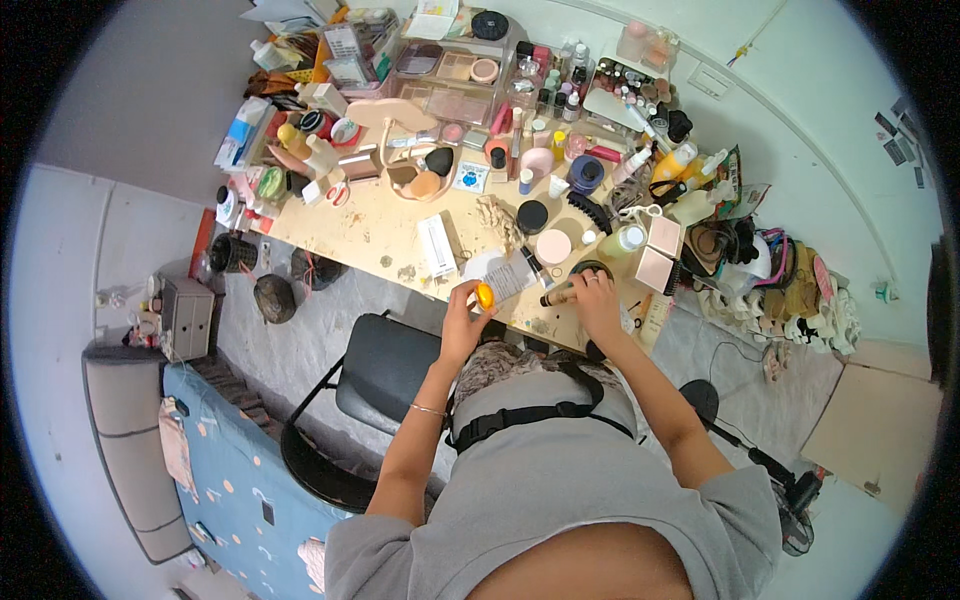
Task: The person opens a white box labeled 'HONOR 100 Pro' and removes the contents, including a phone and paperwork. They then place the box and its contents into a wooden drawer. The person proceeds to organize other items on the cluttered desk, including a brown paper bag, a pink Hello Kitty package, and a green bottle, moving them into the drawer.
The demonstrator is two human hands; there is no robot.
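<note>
My left hand [463,319] is at the table's front edge, its thumb and fingers closed around a small glossy orange oval item [485,296]. Just beyond it, a sheet of printed paper [506,277] lies on the wooden tabletop [345,240]. A dark-capped tube [534,264] crosses the paper's right side. My right hand [598,300], with a ring on one finger, grips a beige cosmetic tube [556,298] with a dark end pointing left; its fingertips are partly hidden. Behind those fingers sits a dark green round container [591,267], partly covered.
A white box [437,245], a pink round case [553,247], a black round jar [532,217] and a clear bottle [624,241] stand close by. Many cosmetics crowd the back around a table mirror [391,114]. A black folding chair [386,371] is at my left, a fan [796,517] at my right.
</note>
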